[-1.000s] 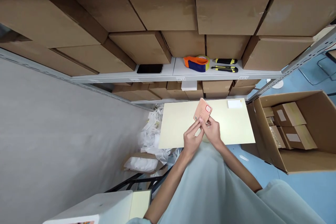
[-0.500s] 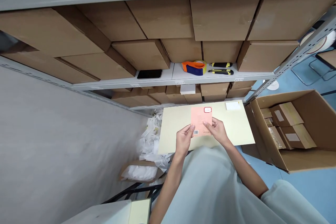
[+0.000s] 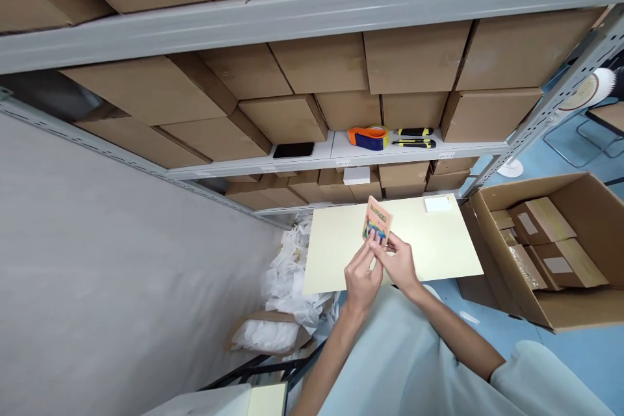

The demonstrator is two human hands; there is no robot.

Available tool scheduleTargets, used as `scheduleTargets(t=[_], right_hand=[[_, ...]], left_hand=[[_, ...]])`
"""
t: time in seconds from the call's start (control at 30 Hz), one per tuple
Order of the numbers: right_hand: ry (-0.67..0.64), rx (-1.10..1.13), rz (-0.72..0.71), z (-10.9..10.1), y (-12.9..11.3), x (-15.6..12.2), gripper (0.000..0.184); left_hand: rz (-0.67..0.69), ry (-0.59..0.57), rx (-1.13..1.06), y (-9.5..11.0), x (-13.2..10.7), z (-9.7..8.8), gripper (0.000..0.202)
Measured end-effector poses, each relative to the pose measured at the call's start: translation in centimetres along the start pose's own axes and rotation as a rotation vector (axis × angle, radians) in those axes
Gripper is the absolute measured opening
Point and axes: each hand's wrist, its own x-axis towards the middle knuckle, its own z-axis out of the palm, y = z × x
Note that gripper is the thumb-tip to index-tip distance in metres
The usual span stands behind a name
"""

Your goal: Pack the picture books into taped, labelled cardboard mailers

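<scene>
A small pink booklet (image 3: 377, 220) with a colourful picture on its cover is held tilted above the pale yellow board (image 3: 336, 260). My left hand (image 3: 363, 273) pinches its lower edge from the left. From the right, my right hand (image 3: 398, 263) grips the lower right corner, its fingers close to those of my left hand. The fingertips cover the bottom of the cover. Near the board's far right corner lies a white pad or stack of labels (image 3: 437, 204).
A tape dispenser (image 3: 368, 138), two utility knives (image 3: 413, 138) and a black phone (image 3: 293, 150) lie on the shelf among cardboard boxes (image 3: 285, 118). An open carton (image 3: 572, 315) with smaller boxes stands at right. Crumpled white paper (image 3: 287, 273) is piled at left.
The pink booklet has been turned from its barcode side to its picture cover and tilted. My hands have come together at its lower edge. The camera view has shifted.
</scene>
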Motion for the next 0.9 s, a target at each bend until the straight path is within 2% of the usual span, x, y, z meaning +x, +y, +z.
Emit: scheduleTargets(t=[0.07,0.13,0.17,0.2,0.27,0.33,0.4,0.53,0.67,0.7,0.8,0.9], right_hand=[[0.035,0.060,0.027,-1.1,-0.2,0.6,0.052],[-0.008,0.108,0.032,-2.5,-0.4,1.4,0.057],[-0.051,0.118,0.033,-3.1,-0.6,1.7,0.059],[-0.094,0.122,0.039,-3.6,-0.7,2.0,0.060],[-0.166,0.122,0.064,-4.1,-0.8,2.3,0.063],[-0.200,0.129,0.085,-4.0,-0.8,2.4,0.065],[-0.213,0.144,0.092,-3.6,-0.4,2.5,0.066],[-0.219,0.105,0.105,-3.3,0.6,3.1,0.066],[0.032,-0.057,0.026,-3.7,0.9,2.7,0.058],[0.057,-0.085,0.009,-3.6,0.8,2.4,0.055],[-0.061,-0.082,0.021,-2.3,0.4,0.9,0.053],[-0.166,-0.027,0.021,-0.3,0.3,-0.3,0.055]], left_hand=[[-0.030,0.022,-0.035,-0.1,0.1,-0.5,0.030],[-0.156,0.103,-0.110,-0.6,1.0,-1.6,0.037],[-0.248,0.123,-0.175,-0.9,1.5,-2.3,0.047],[-0.349,0.104,-0.257,-1.2,2.0,-2.9,0.059],[-0.534,-0.045,-0.438,-1.8,2.8,-3.9,0.076],[-0.653,-0.188,-0.568,-2.0,3.0,-4.1,0.079],[-0.705,-0.198,-0.631,-2.1,2.6,-3.6,0.076],[-0.718,-0.071,-0.639,-2.3,1.6,-2.6,0.075],[-0.623,0.099,-0.494,-2.9,1.7,-3.0,0.070],[-0.586,0.150,-0.442,-2.9,1.8,-3.1,0.067],[-0.474,0.243,-0.279,-2.5,1.8,-2.9,0.057],[-0.338,0.190,-0.166,-1.5,0.8,-1.5,0.045]])
